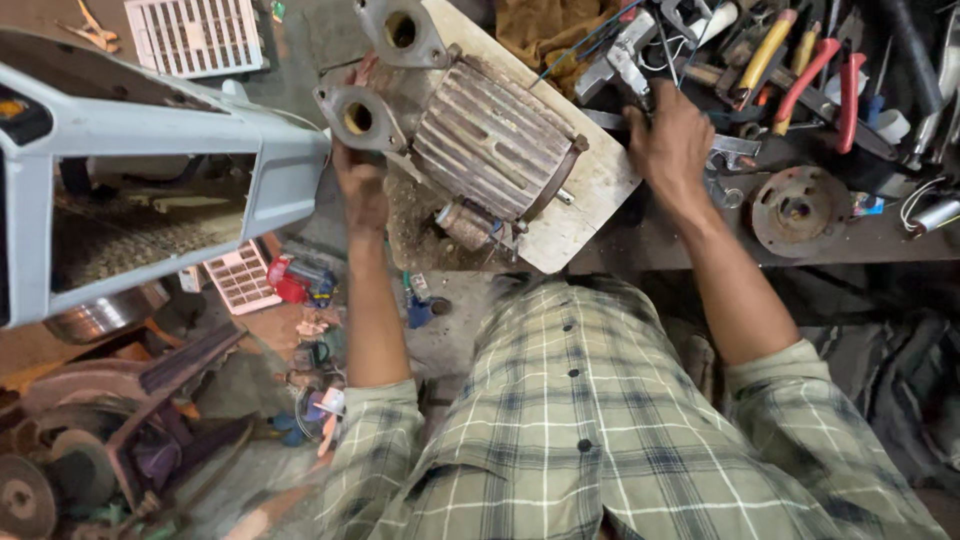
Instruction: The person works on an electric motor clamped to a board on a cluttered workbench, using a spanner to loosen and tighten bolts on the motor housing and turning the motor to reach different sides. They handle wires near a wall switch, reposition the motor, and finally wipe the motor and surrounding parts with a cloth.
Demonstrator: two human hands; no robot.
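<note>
Gripping the rusty pump motor (470, 125) by its flange, the left hand (362, 185) steadies it on the board (590, 180). The right hand (672, 140) reaches among the tools (790, 60) — whether it grasps anything, I cannot tell.

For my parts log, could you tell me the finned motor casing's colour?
Rusty brown motor casing, head view.

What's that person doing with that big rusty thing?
A person in a checked shirt leans over a workbench. Their left hand grips the end of a rusty ribbed motor pump lying on a pale board. Their right hand reaches into a pile of tools, among pliers with red and yellow handles. A round metal plate lies on the bench nearby.
</note>
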